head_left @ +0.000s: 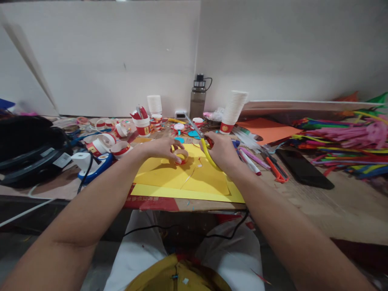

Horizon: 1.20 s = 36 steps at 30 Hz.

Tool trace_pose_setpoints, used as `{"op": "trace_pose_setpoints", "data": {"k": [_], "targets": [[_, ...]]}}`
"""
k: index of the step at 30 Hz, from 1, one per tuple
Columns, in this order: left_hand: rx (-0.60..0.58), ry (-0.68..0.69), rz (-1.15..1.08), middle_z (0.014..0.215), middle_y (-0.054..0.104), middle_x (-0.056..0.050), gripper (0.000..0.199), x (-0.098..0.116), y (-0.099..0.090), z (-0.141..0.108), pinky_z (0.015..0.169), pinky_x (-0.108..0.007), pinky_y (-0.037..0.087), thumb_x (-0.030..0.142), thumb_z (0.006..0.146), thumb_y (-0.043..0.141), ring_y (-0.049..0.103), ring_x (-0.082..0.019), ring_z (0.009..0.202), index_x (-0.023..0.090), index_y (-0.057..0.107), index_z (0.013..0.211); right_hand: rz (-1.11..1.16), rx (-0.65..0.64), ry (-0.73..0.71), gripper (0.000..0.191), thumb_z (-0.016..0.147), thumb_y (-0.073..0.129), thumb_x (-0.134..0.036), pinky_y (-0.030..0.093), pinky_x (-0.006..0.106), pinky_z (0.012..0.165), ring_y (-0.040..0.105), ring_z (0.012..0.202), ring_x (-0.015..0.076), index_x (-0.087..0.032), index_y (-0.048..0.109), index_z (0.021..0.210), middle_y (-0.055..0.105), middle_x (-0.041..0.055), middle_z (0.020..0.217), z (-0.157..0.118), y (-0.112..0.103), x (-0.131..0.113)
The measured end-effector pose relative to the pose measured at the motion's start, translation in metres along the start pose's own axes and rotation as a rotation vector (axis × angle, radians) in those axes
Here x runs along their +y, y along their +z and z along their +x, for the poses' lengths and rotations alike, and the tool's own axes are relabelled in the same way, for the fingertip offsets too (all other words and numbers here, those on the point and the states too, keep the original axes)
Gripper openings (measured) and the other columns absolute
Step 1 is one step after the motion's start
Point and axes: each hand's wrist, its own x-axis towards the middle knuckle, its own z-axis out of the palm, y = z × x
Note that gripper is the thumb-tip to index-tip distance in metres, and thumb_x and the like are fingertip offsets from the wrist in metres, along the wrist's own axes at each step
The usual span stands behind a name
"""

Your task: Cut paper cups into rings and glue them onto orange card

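Observation:
My left hand (165,149) is closed on a short cut piece of paper cup (182,156), red and white, just over the yellow paper sheets (160,178). My right hand (220,151) grips a pair of scissors (207,154) with yellow handles, its metal blades pointing up and away to the left. Below the hands, a thin white strip and small paper scraps (199,165) lie on the yellow paper. Part of the cup piece is hidden by my left fingers.
Behind stand a water bottle (197,99), a tall paper cup stack (233,113) and a cup of pens (142,124). Cut cup rings (121,148) and a power strip (97,167) lie left. Right are markers (250,161), a cutter (276,169), a phone (304,169) and pipe cleaners (357,137).

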Motion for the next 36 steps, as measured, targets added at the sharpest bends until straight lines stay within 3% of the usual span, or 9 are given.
{"op": "trace_pose_setpoints", "data": {"k": [9,14,19,22,27,32,36], "targets": [[0.009,-0.05,0.023,0.106,0.066,-0.006,0.079,0.0,0.0,0.0,0.072,-0.026,0.041,0.06,0.058,0.071,0.062,-0.021,0.088,0.024,0.057,0.127,0.018,0.008,0.01,0.024,0.079,0.06,-0.028,0.042,0.027,0.067,0.064,0.076,0.0205,-0.016,0.068,0.098,0.072,0.0084,0.087,0.0,-0.001,-0.001],[-0.045,-0.001,-0.004,0.099,0.069,-0.005,0.072,0.002,0.001,-0.001,0.069,-0.026,0.041,0.057,0.058,0.072,0.063,-0.019,0.082,0.025,0.061,0.121,0.039,0.008,0.015,0.024,0.078,0.06,-0.028,0.042,0.027,0.068,0.064,0.076,0.0207,-0.017,0.069,0.097,0.072,0.0083,0.087,0.0,-0.001,-0.001],[0.025,0.027,-0.056,0.109,0.067,-0.005,0.064,0.001,-0.005,-0.002,0.073,-0.026,0.042,0.056,0.062,0.07,0.061,-0.02,0.09,0.024,0.065,0.117,0.154,0.031,0.076,0.022,0.077,0.06,-0.03,0.042,0.026,0.064,0.061,0.07,0.0177,-0.017,0.069,0.093,0.07,0.005,0.079,0.001,-0.002,-0.001],[0.042,0.1,-0.242,0.11,0.066,-0.006,0.06,0.001,-0.005,-0.003,0.076,-0.028,0.044,0.055,0.069,0.066,0.06,-0.021,0.097,0.024,0.063,0.121,0.298,0.01,0.116,0.025,0.076,0.06,-0.031,0.041,0.024,0.059,0.055,0.063,0.0142,-0.016,0.069,0.094,0.066,0.0018,0.071,0.002,-0.003,-0.002],[0.007,0.16,-0.777,0.109,0.065,-0.011,0.064,-0.002,0.004,-0.002,0.072,-0.029,0.048,0.056,0.074,0.064,0.063,-0.016,0.084,0.023,0.056,0.129,0.615,-0.076,0.141,0.037,0.074,0.063,-0.036,0.037,0.021,0.048,0.047,0.053,0.01,-0.016,0.065,0.105,0.058,-0.0027,0.066,0.002,-0.005,-0.005],[0.018,0.128,-1.06,0.095,0.067,-0.012,0.057,0.0,0.011,0.001,0.067,-0.029,0.048,0.06,0.07,0.068,0.061,-0.015,0.073,0.016,0.063,0.107,0.848,-0.127,0.201,0.041,0.075,0.065,-0.038,0.034,0.02,0.042,0.041,0.044,0.008,-0.019,0.061,0.11,0.048,-0.007,0.055,0.0,-0.008,-0.01],[-0.022,0.133,-1.143,0.087,0.067,-0.01,0.051,0.008,0.014,0.0,0.065,-0.029,0.047,0.063,0.076,0.059,0.06,-0.015,0.07,0.016,0.062,0.096,0.797,-0.074,0.185,0.04,0.075,0.066,-0.039,0.035,0.02,0.043,0.042,0.045,0.0081,-0.019,0.062,0.108,0.048,-0.0066,0.055,-0.001,-0.008,-0.01]]}}
